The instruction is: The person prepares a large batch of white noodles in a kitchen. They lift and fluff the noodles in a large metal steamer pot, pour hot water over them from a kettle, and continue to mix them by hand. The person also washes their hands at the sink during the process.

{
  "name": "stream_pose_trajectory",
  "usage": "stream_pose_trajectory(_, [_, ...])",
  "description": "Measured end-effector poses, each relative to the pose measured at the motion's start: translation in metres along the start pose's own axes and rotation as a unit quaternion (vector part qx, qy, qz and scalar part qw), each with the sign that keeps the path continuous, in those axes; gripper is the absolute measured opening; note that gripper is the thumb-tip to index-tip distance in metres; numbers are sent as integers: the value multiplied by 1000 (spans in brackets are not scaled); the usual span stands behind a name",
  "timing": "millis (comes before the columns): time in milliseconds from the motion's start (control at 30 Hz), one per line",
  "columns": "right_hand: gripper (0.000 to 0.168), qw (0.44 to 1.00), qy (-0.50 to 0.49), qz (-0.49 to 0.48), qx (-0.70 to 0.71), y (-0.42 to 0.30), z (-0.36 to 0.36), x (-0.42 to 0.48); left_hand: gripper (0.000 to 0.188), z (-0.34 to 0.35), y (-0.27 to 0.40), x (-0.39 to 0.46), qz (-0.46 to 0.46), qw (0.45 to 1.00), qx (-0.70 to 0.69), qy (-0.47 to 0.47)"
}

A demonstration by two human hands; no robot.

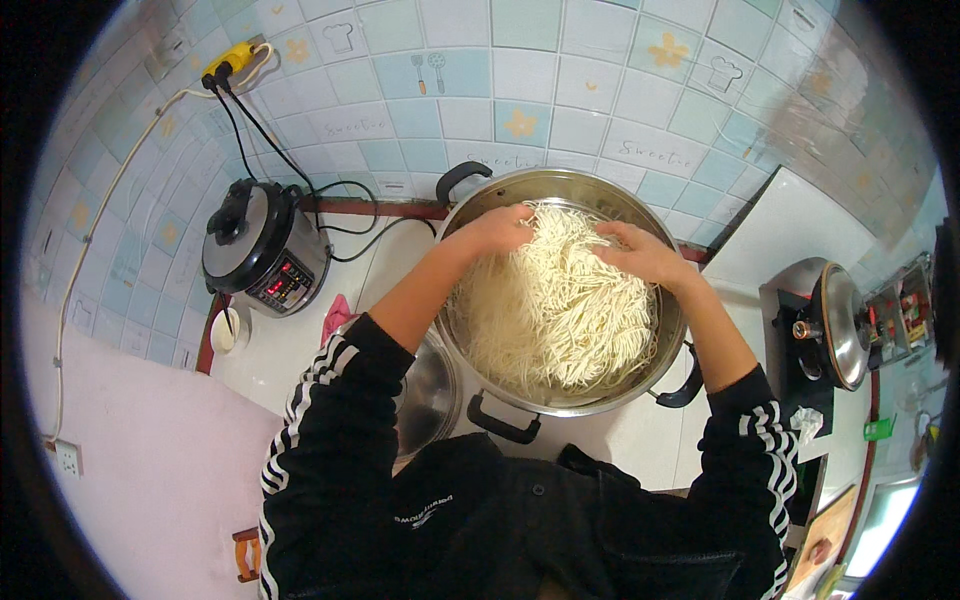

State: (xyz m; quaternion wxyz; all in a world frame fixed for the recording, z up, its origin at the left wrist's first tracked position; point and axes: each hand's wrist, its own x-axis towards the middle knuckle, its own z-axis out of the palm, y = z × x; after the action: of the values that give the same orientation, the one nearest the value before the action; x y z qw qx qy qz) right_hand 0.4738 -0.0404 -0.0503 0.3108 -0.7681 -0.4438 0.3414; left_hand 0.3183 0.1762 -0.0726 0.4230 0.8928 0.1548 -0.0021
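A mass of pale, thin noodles (592, 300) fills a large steel steamer pot (562, 409) on the counter before me. My left hand (506, 229) grips noodles at the upper left of the mass, and its fingertips are hidden among the strands. Below it, the noodles on the left side look blurred. At the upper right, my right hand (637, 251) has its fingers bent into the noodles, with the tips partly covered. Black handles stick out around the pot.
Left of the pot stands an electric pressure cooker (262, 247) with a lit display, its cord rising to a yellow power strip (234, 60). A steel lid or basin (431, 390) lies partly under my left arm. Rightward, a lidded wok (840, 326) sits on a black stove (799, 360). A tiled wall (525, 75) rises behind.
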Motion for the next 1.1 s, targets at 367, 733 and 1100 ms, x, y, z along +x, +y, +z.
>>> stream_pose_trajectory(367, [39,998,45,-5,52,-23,0,-4,36,-8,-10,5,-8,985,-173,13])
stream_pose_trajectory(733, [52,961,67,-37,-266,-5,19,-33,49,5,-13,-21,156,960,224,64])
stream_pose_trajectory(1100, [39,915,197,-198,-291,-8,11,-42,38,25,20,-15,193,956,158,153])
